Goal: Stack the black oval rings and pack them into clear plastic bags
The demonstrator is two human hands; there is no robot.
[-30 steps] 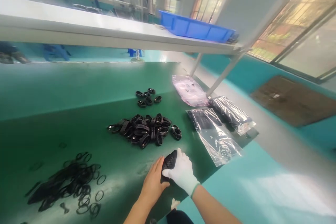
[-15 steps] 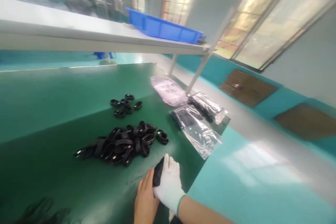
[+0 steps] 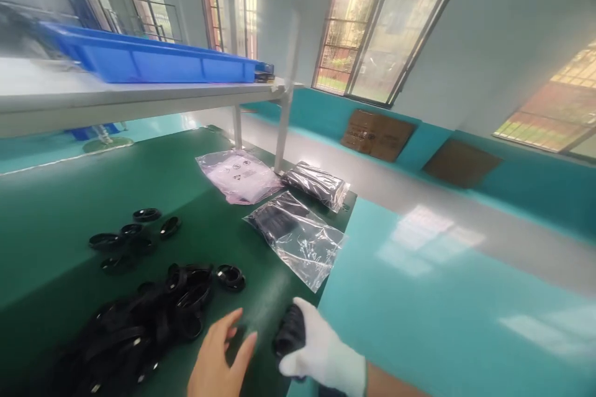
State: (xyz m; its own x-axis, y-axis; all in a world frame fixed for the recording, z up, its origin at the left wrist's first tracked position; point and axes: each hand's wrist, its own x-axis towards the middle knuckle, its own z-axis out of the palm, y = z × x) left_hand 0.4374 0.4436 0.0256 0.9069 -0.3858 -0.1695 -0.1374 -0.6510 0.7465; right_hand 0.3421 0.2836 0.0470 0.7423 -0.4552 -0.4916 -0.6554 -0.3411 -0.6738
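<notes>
My right hand (image 3: 321, 347), in a white glove, grips a dark ribbed bundle of black bands (image 3: 289, 330) near the table's right edge. The exact kind of these bands cannot be made out. Bare and just left of it, my left hand (image 3: 218, 356) has thumb and fingers apart with nothing between them. A blurred heap of looped black bands (image 3: 135, 329) lies left of my left hand. One loose black band (image 3: 230, 277) sits at the heap's right end. Farther back is a small group of black bands (image 3: 133, 236).
Clear plastic bags (image 3: 298, 232) holding dark items and a pinkish printed bag (image 3: 239, 177) lie toward the table's far right. Above the green table (image 3: 186, 167) runs a white shelf (image 3: 153, 102) on posts, carrying a blue crate (image 3: 162, 62). Teal floor (image 3: 419, 304) lies to the right.
The view has swung right. My left hand has come off the black bundle and opened, while my gloved right hand keeps it, now apart on the right.
</notes>
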